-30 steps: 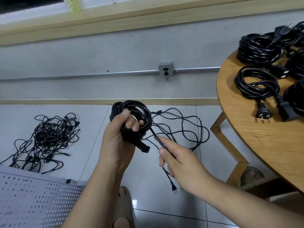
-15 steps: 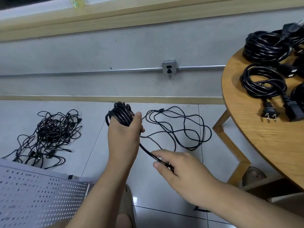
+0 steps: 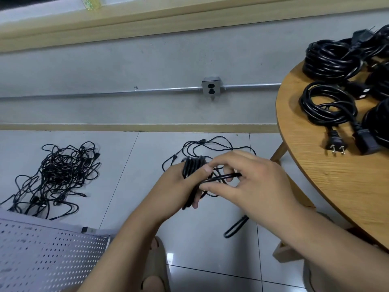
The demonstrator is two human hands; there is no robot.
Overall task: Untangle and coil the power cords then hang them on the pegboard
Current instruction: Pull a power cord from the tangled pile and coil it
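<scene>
Nearest the camera: one foot in a beige sandal (image 3: 155, 264) on the grey tile floor (image 3: 130, 186). To its left, a white perforated pegboard (image 3: 42, 256) filled the lower left corner; whether it lay flat or was propped could not be told.

Both bare forearms came in from below and met mid-frame, above the floor. The left hand (image 3: 179, 186) was closed round a bundle of black power cord (image 3: 192, 167), fingers curled about the gathered loops. The right hand (image 3: 252, 184) sat just beside it, touching. Its thumb and forefinger pinched a single strand (image 3: 223, 177) of the same cord, which ran crosswise in front of the bundle; the other fingers were curled. Under the right wrist a slack loop (image 3: 234, 226) of the cord hung down.

Beyond the hands, a thin loose cable (image 3: 189, 146) sprawled on the tiles. Well off to the left lay a tangled pile of thin cords (image 3: 61, 171), unsorted.

On the right stood a round wooden table (image 3: 336, 186). On it were several coiled cords (image 3: 328, 108), thick and black, close together. A two-pin plug (image 3: 335, 142) rested near the table's edge.

Farthest: a grey wall with a metal outlet box (image 3: 211, 86) fed by a horizontal conduit (image 3: 147, 92).
</scene>
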